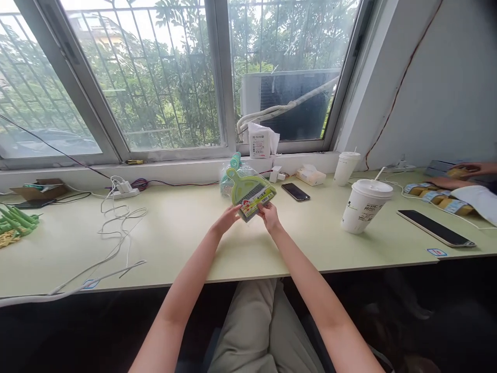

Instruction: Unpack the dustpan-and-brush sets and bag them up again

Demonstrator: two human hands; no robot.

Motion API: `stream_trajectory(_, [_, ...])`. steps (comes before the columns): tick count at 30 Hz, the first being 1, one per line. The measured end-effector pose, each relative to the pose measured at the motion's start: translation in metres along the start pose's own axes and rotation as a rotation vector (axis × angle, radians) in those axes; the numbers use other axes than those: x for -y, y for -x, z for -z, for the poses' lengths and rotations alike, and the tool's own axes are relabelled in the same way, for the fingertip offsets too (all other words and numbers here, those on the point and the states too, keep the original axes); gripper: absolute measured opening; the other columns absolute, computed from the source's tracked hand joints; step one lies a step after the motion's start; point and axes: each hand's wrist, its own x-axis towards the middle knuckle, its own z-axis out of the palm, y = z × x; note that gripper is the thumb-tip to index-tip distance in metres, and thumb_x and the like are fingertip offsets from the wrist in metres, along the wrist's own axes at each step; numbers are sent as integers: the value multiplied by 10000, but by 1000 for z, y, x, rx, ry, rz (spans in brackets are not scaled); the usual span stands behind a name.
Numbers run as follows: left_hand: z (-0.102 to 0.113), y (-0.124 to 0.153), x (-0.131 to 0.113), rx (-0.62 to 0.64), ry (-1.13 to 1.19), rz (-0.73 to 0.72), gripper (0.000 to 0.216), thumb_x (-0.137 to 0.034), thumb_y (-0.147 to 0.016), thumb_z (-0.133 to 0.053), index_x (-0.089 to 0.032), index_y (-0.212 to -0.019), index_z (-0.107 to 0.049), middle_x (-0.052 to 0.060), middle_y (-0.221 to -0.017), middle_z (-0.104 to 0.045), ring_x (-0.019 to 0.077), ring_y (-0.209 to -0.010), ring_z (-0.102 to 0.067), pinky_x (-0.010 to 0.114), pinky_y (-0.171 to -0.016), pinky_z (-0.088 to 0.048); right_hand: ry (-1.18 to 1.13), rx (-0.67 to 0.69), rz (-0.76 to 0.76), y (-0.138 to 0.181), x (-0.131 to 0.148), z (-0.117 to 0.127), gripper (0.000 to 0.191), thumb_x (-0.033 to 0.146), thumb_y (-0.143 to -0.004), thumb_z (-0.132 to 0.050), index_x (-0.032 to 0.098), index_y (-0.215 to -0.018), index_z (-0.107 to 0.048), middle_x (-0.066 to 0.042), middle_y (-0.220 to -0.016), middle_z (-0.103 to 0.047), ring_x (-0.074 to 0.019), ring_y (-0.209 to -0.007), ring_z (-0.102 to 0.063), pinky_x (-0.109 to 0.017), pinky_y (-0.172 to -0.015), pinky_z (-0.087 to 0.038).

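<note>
A small lime-green dustpan (239,185) with a dark-bristled brush and a printed label is held up just above the table, tilted, in what looks like clear wrap. My left hand (227,219) grips its lower left edge. On the lower right edge, my right hand (268,214) pinches it with thumb and fingers. Right behind the dustpan sits a clear plastic bag (225,187) with teal-green items (235,159) poking out at the top; what else it holds is partly hidden.
A phone (295,191), tissue pack (310,175) and two white cups (365,204) (346,168) stand to the right. A tablet (435,228) lies farther right, near another person's hands (462,176). Loose cables (120,228) and green pieces (19,220) are on the left. The window (171,77) is behind.
</note>
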Motion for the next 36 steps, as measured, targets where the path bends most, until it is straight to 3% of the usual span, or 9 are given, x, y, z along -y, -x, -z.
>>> stream_trajectory(3, [11, -1, -5, -70, 39, -95, 487, -426, -811, -607, -203, -1243, -582, 89, -1256, -618, 280, -1266, -482, 421, -1010, -416, 23, 59, -62, 1, -3, -2, 399, 337, -582, -842, 176, -858, -604, -66, -941, -705, -246, -951, -667, -443, -876, -559])
stream_trajectory(7, [11, -1, 0, -84, 94, -8, 456, -380, -777, -641, -129, -1158, -631, 122, -1135, -673, 313, -1170, -560, 448, -1014, -422, 19, 115, -90, 1, -5, -3, 453, 345, -529, -870, 172, -859, -611, -65, -944, -711, -248, -941, -669, -439, -858, -567])
stream_trajectory(9, [5, 2, 6, 6, 101, 16, 451, -341, -769, -662, -134, -1168, -628, 122, -1207, -642, 298, -1212, -532, 434, -1053, -388, 8, 101, -64, 0, -4, -2, 465, 365, -522, -870, 173, -852, -605, -61, -941, -710, -248, -933, -669, -438, -849, -568])
stream_trajectory(13, [-3, 8, 14, 333, 33, 190, 572, -246, -709, -736, -230, -1261, -584, 85, -1416, -484, 278, -1332, -414, 432, -1103, -316, 6, 109, -3, 1, 1, 1, 477, 395, -535, -852, 176, -880, -605, -69, -968, -706, -251, -954, -661, -421, -850, -564])
stream_trajectory(15, [-3, 9, 14, 385, -18, 233, 606, -213, -675, -763, -242, -1256, -591, 84, -1435, -463, 285, -1351, -386, 438, -1105, -297, 12, 133, 1, 2, 1, 1, 477, 391, -539, -847, 179, -893, -608, -69, -975, -706, -253, -953, -660, -417, -842, -565])
stream_trajectory(20, [2, 7, 5, 208, 24, 55, 522, -262, -721, -735, -179, -1222, -615, 114, -1341, -555, 291, -1275, -467, 431, -1068, -334, -12, 152, -22, 1, -5, 0, 456, 364, -526, -856, 187, -866, -609, -53, -949, -708, -244, -939, -663, -420, -835, -566])
stream_trajectory(25, [7, 5, 10, 272, -56, 162, 571, -268, -718, -736, -169, -1259, -582, 117, -1335, -554, 268, -1260, -465, 427, -1064, -322, -15, 202, -47, 1, -4, 2, 493, 380, -487, -882, 184, -871, -642, -61, -949, -718, -254, -920, -666, -404, -817, -574])
stream_trajectory(30, [16, 3, 19, 290, -159, 174, 542, -272, -626, -790, -170, -1140, -651, 100, -1269, -603, 271, -1232, -484, 421, -1065, -316, -9, 246, -39, 2, -3, 4, 488, 370, -500, -883, 188, -891, -656, -52, -967, -720, -242, -925, -665, -380, -820, -575])
stream_trajectory(36, [-9, -1, 18, 120, -30, 26, 613, -294, -644, -787, -165, -1217, -612, 130, -1303, -580, 291, -1219, -504, 415, -1034, -361, -40, 166, 16, -2, -7, 6, 464, 361, -533, -865, 188, -897, -634, -54, -985, -713, -237, -956, -660, -400, -881, -553])
